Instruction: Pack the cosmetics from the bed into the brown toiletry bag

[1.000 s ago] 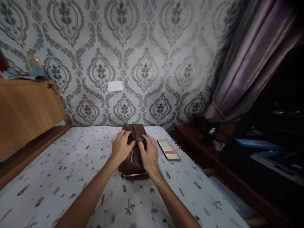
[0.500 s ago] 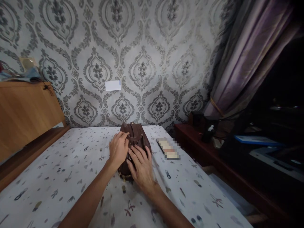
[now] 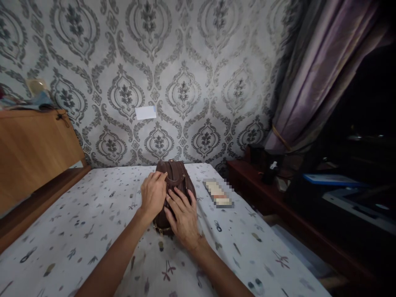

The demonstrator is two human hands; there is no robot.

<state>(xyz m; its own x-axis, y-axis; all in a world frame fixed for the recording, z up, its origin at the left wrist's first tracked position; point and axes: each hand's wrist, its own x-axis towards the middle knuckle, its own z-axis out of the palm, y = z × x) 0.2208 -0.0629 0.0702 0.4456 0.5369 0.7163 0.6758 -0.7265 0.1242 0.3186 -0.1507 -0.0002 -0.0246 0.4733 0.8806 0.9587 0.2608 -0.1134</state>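
A brown leather-look bag [image 3: 177,166] with a short handle and metal zip fittings lies on the patterned bed sheet [image 3: 102,214]. My left hand [image 3: 153,193] rests against its upper left side, fingers bent together near the handle. The fingertips press on the bag there, and whatever small part they pinch is hidden. Spread over the bag's top and right side is my right hand [image 3: 183,214], with the fingers stretched out and the palm low. Both hands cover much of the bag's middle.
A flat item with a blurred-out face [image 3: 218,194] lies right of the bag. A wooden headboard-like panel [image 3: 34,144] stands at left, a dark red ledge [image 3: 247,175] at right. Patterned wallpaper [image 3: 182,49] rises behind, with a purple curtain [image 3: 324,74] on the right.
Both hands stay at nearly the same place on the bag. The view has shifted very slightly.
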